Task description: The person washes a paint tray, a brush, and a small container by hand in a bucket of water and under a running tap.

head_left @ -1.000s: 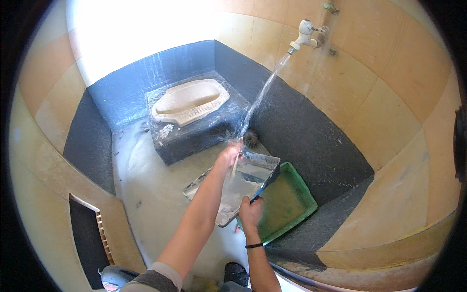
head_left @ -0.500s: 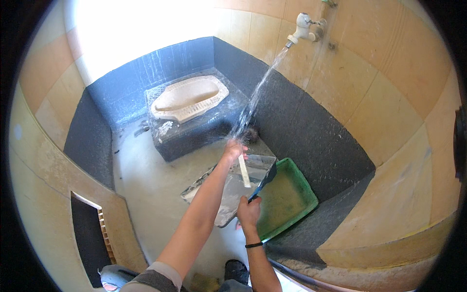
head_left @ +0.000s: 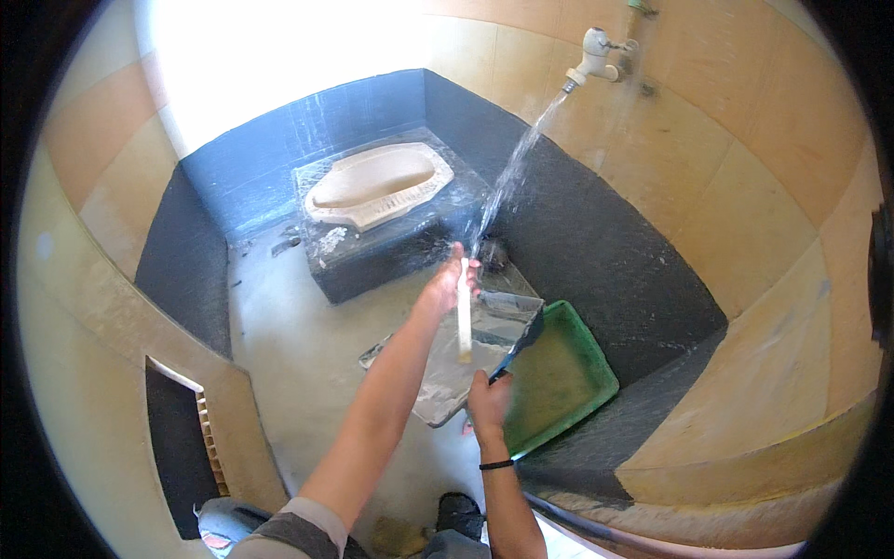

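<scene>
My left hand reaches out beside the falling water, closed round a long, flat whitish stick that hangs down with a brownish lower end. Whether its other end carries anything is hidden by the hand and spray. Below it, a wide grey dustpan-like pan, streaked with white, tilts over the floor. Its bluish handle is in my closed right hand, at the pan's near right side. The stick's lower part overlaps the pan in view; I cannot tell if they touch.
Water runs from a white tap on the right wall. A squat toilet sits on a raised dark block. Right of the pan lies a green tray with murky contents. A dark round thing is near the stream's foot.
My left hand has drawn slightly back from the stream, and the stick now hangs more upright. The right hand keeps its hold on the pan. The whole view has shifted a little.
</scene>
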`<state>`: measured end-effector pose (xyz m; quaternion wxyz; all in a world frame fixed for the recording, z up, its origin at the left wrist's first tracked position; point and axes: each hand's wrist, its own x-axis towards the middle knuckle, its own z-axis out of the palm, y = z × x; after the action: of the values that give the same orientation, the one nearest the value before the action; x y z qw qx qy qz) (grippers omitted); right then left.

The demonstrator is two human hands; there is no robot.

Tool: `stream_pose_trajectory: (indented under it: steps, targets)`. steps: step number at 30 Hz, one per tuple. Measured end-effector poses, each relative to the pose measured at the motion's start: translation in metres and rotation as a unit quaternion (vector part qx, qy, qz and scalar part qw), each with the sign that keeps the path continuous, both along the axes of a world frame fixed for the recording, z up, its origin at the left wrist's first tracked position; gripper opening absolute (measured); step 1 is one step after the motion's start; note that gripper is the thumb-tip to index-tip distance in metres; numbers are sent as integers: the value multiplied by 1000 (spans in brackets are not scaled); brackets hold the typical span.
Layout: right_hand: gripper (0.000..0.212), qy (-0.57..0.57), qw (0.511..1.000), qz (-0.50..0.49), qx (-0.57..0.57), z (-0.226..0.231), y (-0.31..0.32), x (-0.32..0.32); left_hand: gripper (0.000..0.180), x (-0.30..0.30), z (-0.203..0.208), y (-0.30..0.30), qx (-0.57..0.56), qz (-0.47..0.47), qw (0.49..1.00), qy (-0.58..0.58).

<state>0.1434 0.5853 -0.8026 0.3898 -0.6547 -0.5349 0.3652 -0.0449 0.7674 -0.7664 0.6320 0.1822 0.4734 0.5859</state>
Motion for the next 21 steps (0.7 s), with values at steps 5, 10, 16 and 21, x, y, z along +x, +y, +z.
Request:
stream_pose_trajectory:
  steps: [5, 10, 16, 21]
  targets:
    - [42, 42, 999, -18, 13, 14, -5, -10, 31, -41, 38, -20, 44, -63, 990, 115]
    - [48, 116, 990, -54, 67, -15, 11, -34, 39, -87, 95, -42, -20, -83, 810, 581]
    - [55, 163, 987, -1, 13, -20, 42, -68, 63, -140, 69, -162, -39, 113, 649, 751]
    - [52, 257, 966, 36, 11, -41, 64, -79, 71, -77, 68, -236, -233, 49, 892, 384]
